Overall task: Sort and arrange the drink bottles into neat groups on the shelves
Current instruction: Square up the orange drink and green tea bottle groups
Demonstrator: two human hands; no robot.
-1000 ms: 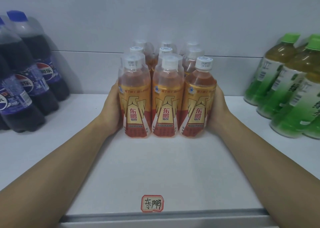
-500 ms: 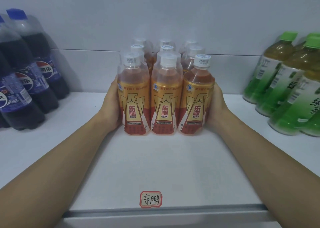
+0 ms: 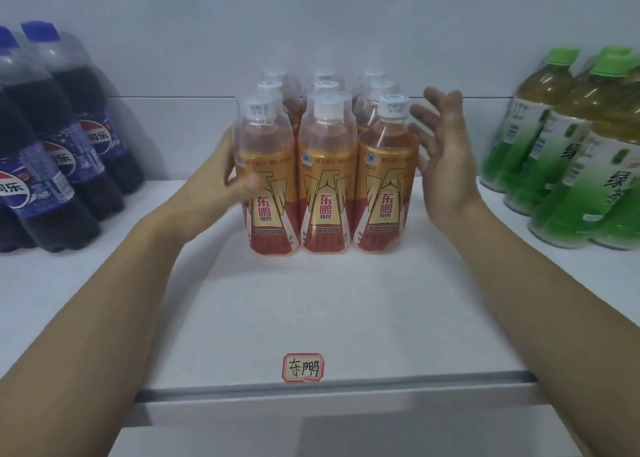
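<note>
A block of clear plastic bottles with orange-and-red labels and white caps [image 3: 327, 179] stands upright in three rows at the centre of the white shelf [image 3: 329, 311], behind a red-bordered handwritten label [image 3: 303, 367]. The left hand [image 3: 225, 182] rests against the block's left side, its fingers hidden behind the bottles, its thumb lying on the front-left bottle. The right hand [image 3: 445, 158] hangs just beside the right side, apart from it, fingers [image 3: 436, 99] spread wide.

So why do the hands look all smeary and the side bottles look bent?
Head view: both the left hand and right hand show motion blur; the wide lens tilts the cola bottles and green tea bottles outward, while the orange bottles in the middle stay fairly sharp.
</note>
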